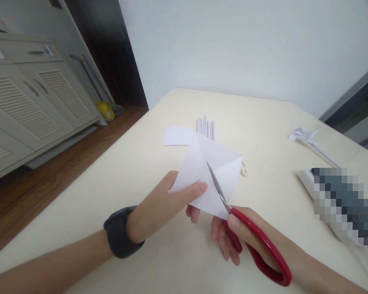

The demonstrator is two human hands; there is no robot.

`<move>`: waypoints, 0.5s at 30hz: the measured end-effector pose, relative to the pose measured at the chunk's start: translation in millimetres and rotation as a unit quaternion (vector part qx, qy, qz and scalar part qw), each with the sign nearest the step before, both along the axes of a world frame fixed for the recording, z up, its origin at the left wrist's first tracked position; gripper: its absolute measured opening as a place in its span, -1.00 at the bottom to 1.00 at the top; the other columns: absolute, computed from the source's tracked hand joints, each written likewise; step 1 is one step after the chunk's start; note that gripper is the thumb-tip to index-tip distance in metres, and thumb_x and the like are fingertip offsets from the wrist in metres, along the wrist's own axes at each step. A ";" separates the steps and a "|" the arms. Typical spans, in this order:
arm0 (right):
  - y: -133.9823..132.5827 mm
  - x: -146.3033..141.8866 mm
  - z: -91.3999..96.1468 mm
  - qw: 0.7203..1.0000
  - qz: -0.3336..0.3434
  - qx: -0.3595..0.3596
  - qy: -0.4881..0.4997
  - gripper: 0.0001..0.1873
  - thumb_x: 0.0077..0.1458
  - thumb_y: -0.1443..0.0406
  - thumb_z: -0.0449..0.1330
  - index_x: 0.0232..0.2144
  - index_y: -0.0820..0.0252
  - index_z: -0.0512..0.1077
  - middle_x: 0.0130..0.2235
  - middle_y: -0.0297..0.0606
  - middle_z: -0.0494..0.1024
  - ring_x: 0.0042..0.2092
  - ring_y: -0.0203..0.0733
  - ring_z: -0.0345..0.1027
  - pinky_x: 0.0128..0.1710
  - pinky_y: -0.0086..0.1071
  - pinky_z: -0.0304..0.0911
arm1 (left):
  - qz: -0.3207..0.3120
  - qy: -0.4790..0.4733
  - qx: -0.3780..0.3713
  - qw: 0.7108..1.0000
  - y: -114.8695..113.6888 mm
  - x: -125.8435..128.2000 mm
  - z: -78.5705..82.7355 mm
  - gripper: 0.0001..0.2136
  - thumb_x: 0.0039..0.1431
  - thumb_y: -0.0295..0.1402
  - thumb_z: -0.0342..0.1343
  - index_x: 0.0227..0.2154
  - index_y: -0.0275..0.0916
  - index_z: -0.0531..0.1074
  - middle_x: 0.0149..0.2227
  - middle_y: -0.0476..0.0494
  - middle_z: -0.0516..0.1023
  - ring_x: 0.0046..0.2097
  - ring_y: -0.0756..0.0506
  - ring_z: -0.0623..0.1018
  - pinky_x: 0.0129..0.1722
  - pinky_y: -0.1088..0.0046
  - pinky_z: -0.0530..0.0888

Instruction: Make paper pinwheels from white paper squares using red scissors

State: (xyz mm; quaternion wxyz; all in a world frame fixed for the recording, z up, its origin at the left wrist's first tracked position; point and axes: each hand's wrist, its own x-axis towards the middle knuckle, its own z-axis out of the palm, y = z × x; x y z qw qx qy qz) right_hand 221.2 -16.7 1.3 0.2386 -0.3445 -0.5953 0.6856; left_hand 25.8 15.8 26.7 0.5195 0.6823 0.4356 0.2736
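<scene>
A creased white sheet of paper (184, 167) is pinched in my left hand (174, 200), thumb on top and fingers underneath. Around the red handles of a pair of scissors (260, 237), my right hand (242, 228) is closed. One scissor blade lies over the paper near its lower right corner, pointing up and left along a crease; the other blade is mostly hidden beneath the sheet. Behind the held sheet, a stack of white paper (176, 136) rests on the table. Several rolled white paper sticks (205, 127) lie side by side next to it.
Small pin-like pieces (243, 169) lie just right of the held paper. A white paper pinwheel (303, 135) on a stick lies at the table's right. Nearer stands a pale device with a pixelated top (322, 208). The table (251, 110) meets the wall at the back.
</scene>
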 end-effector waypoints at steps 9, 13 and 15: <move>1.9 -2.1 -2.9 1.000 0.006 0.001 0.020 -0.58 0.20 0.05 -0.10 -0.25 0.25 0.38 -0.55 -0.36 0.34 -0.57 -0.43 0.15 -0.54 -0.51 0.15 | -0.006 -0.010 0.001 1.000 -0.4 0.5 0.7 -0.58 0.24 -0.24 -0.15 -0.70 -0.29 0.27 -0.65 -0.05 0.36 -0.52 -0.03 0.43 -0.37 0.42 0.38; 1.7 -0.8 -4.9 1.000 0.005 -0.004 0.011 -0.56 0.20 0.05 -0.10 -0.43 0.27 0.35 -0.56 -0.35 0.34 -0.58 -0.43 0.15 -0.53 -0.50 0.15 | -0.004 -0.007 0.005 1.000 0.1 -0.3 0.8 -0.57 0.24 -0.25 -0.16 -0.71 -0.29 0.26 -0.65 -0.05 0.36 -0.52 -0.03 0.43 -0.37 0.43 0.37; 1.6 -0.6 -5.3 1.000 0.005 -0.005 0.007 -0.55 0.19 0.04 -0.10 -0.44 0.27 0.34 -0.57 -0.35 0.34 -0.58 -0.42 0.15 -0.54 -0.50 0.14 | -0.002 -0.007 0.000 1.000 0.3 -0.7 0.3 -0.57 0.24 -0.24 -0.15 -0.71 -0.29 0.27 -0.66 -0.04 0.37 -0.52 -0.02 0.42 -0.37 0.44 0.37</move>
